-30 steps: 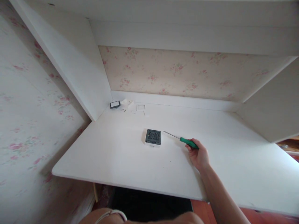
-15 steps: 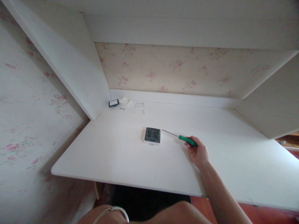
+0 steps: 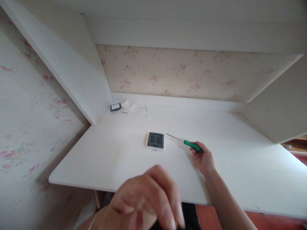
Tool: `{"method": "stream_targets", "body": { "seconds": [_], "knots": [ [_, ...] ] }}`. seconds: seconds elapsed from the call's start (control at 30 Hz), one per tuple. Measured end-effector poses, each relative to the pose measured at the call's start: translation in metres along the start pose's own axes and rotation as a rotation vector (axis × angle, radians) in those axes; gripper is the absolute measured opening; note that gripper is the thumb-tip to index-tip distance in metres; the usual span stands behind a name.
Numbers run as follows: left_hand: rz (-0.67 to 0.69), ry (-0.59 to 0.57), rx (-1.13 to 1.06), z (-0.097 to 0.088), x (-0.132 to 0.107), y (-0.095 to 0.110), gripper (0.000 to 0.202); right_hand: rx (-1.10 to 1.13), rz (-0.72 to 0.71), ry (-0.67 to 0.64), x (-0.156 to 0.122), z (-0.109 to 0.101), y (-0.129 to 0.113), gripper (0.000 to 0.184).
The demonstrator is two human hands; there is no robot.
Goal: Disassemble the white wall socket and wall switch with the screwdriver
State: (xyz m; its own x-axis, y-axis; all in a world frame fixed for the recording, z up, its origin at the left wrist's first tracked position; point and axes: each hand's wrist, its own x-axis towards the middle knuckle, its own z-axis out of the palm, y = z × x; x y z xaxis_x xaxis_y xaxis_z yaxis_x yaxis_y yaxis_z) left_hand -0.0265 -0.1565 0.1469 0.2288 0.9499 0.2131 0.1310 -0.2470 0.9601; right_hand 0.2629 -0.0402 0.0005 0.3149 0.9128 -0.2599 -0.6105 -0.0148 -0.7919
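My right hand (image 3: 203,159) rests on the white desk (image 3: 120,159) and grips the green handle of a screwdriver (image 3: 189,144), whose thin shaft points left toward a dark grey square switch module (image 3: 155,141) lying flat. My left hand (image 3: 146,201) is raised close to the camera at the bottom of the view, blurred, with fingers curled downward and nothing seen in them.
At the back left corner lie a small dark-framed part (image 3: 115,107), a white square frame (image 3: 143,109) and a few small white pieces and screws. White side panels and a shelf overhead enclose the desk. Floral wallpaper covers the back wall.
My left hand has come up into view from below, near the camera. The right hand and the screwdriver have stayed nearly still.
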Motion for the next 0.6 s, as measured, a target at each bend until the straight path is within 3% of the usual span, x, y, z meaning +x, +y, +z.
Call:
{"method": "stream_targets", "body": {
  "seconds": [0.07, 0.17, 0.27, 0.37, 0.47, 0.6],
  "knots": [
    [0.032, -0.111, -0.13, 0.004, 0.027, -0.023, 0.04, 0.027, -0.011, -0.013, -0.002, 0.002, -0.001, 0.013],
    [0.0, -0.083, -0.104, -0.001, 0.069, -0.069, 0.026, 0.07, -0.041, -0.047, -0.004, 0.004, -0.003, 0.015],
    [-0.014, -0.017, 0.163, -0.012, 0.101, -0.119, 0.045, 0.116, -0.039, -0.051, -0.004, 0.004, -0.004, 0.019],
    [0.005, -0.083, 0.367, -0.02, 0.117, -0.157, 0.074, 0.158, -0.001, -0.032, -0.003, 0.002, -0.006, 0.019],
    [0.029, -0.157, 0.493, -0.021, 0.121, -0.177, 0.089, 0.148, 0.034, -0.039, -0.003, 0.0, -0.008, 0.017],
    [0.073, -0.197, 0.536, -0.021, 0.12, -0.184, 0.089, 0.056, -0.03, -0.029, -0.003, 0.006, -0.003, 0.024]
  ]
}}
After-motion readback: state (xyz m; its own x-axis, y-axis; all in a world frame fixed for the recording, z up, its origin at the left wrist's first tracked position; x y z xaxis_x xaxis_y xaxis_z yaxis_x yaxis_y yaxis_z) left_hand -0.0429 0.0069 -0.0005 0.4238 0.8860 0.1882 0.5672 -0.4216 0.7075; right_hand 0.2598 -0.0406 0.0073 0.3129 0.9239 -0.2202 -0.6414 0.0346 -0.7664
